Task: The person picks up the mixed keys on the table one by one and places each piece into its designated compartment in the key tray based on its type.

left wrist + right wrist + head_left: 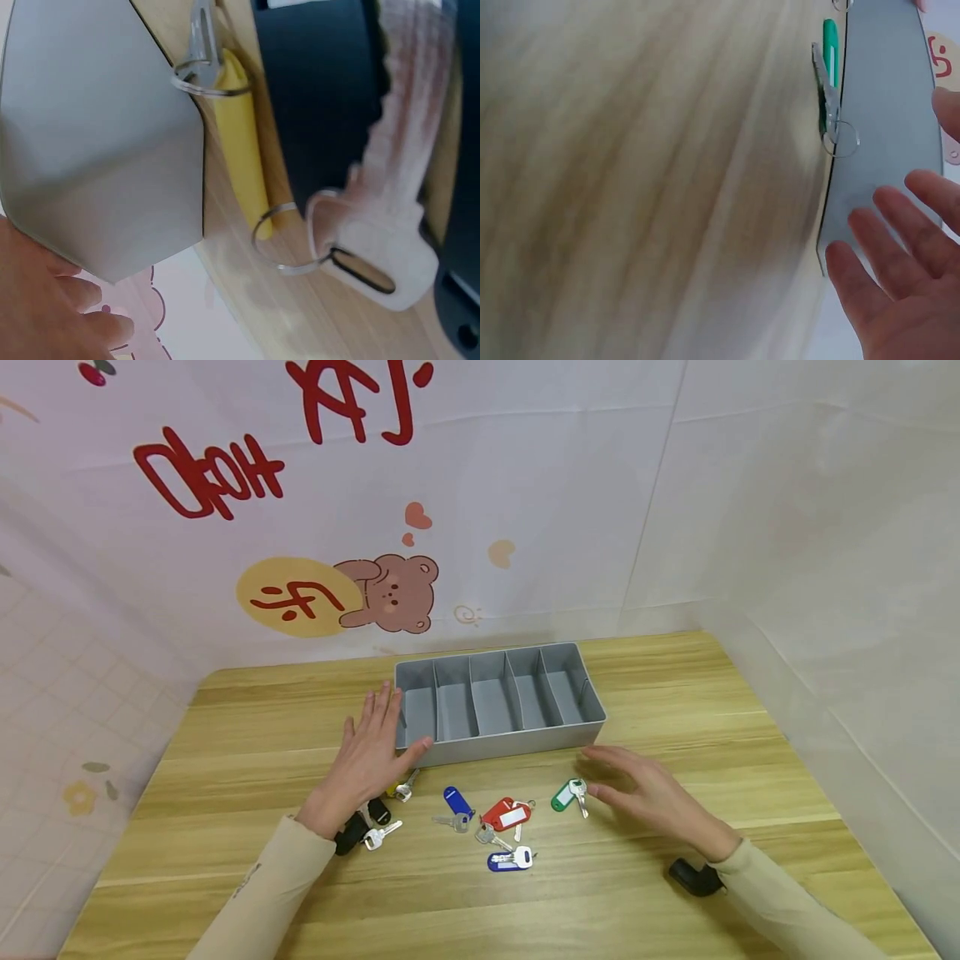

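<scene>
A grey tray (487, 748) with several compartments stands at the back of the table, and no keys show inside it. My left hand (367, 758) lies against the tray's left end, fingers straight. Close to the tray's front right corner is my right hand (648, 789), its fingers loosely extended and holding nothing. Just left of it lies a key with a green tag (564, 797). In front of the tray are keys with red tags (498, 812) and blue tags (455, 799). Beside my left wrist are a yellow tag (241, 142) and black-tagged keys (380, 812).
The wooden table (600, 910) meets a white printed cloth (540, 527) at the back and sides. A second blue tag (501, 862) with a key lies nearer the front. The black strap or device (694, 877) under my right wrist is partly hidden by the sleeve.
</scene>
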Motion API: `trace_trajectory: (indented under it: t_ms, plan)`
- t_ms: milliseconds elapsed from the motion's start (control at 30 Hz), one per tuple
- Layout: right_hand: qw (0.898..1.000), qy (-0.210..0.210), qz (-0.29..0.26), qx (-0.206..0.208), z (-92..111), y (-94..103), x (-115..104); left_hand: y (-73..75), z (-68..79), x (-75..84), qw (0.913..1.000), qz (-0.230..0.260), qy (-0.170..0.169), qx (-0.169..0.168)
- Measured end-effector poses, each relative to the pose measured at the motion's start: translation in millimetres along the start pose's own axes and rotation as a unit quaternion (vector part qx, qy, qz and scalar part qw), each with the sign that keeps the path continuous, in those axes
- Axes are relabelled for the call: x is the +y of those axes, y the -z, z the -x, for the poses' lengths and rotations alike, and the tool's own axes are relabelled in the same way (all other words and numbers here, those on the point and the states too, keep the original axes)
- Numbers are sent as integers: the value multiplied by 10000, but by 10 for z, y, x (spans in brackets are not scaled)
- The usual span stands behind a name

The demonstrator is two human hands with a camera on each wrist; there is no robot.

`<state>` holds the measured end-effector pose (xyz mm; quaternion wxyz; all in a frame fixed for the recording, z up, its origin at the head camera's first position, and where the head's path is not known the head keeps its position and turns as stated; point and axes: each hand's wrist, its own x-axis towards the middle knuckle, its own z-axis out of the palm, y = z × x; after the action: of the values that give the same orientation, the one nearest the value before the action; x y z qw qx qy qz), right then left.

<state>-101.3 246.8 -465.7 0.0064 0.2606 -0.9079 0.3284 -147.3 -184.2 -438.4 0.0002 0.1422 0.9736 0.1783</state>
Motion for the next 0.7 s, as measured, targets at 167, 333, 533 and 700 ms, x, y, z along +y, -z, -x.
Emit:
trace_trajectory:
  t_ms: [167,333,533,700]
  plan:
    - [9997,0,-210,-86,-52,-48,41,-17,-5,-4,9999,115,19,-76]
    - [9986,-183,-402,-285,-96,-84,34,-26,-2,-16,9998,139,-7,-110]
    - [9986,-157,-431,-257,-117,-129,35,-17,-3,-18,9999,109,-84,-76]
    - [9994,-52,-277,-198,-142,-143,49,-7,-1,-13,9999,86,-68,-116]
